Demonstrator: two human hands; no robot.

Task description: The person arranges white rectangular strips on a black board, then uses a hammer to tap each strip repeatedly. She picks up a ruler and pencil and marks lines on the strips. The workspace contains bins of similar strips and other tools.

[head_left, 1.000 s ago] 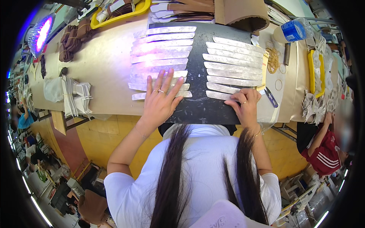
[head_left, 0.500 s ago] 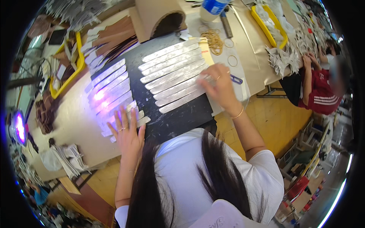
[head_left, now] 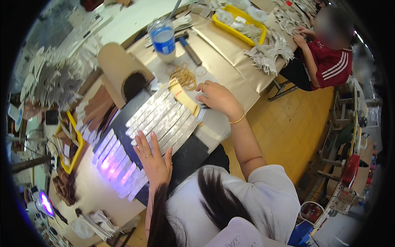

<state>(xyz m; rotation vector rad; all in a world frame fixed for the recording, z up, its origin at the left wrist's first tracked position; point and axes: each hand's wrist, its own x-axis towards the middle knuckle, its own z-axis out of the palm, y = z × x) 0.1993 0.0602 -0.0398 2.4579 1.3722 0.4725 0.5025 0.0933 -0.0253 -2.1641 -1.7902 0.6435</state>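
Observation:
My left hand (head_left: 153, 161) lies open, its fingers spread at the near left ends of a row of pale silvery strips (head_left: 164, 119). A second group of similar strips (head_left: 115, 162), lit violet, lies to its left. Both groups rest on a black mat (head_left: 191, 150). My right hand (head_left: 219, 98) is over the far right side, bent at the knuckles with thumb and forefinger apart; nothing shows between them. Just left of it are a cream-yellow strip (head_left: 183, 97) by the row's right ends and a heap of rubber bands (head_left: 184, 76).
A bottle with a blue label (head_left: 163, 41) and a hammer (head_left: 190, 50) lie beyond the bands. A brown cardboard tube (head_left: 119, 70) stands far left. Yellow trays (head_left: 260, 35) hold pieces. A lamp (head_left: 46, 203) glows at left. A person in red (head_left: 333, 68) works at right.
The view has swung toward the right. My left hand has moved from the left group to the right row of strips. My right hand has moved off the strips' right ends toward the bands.

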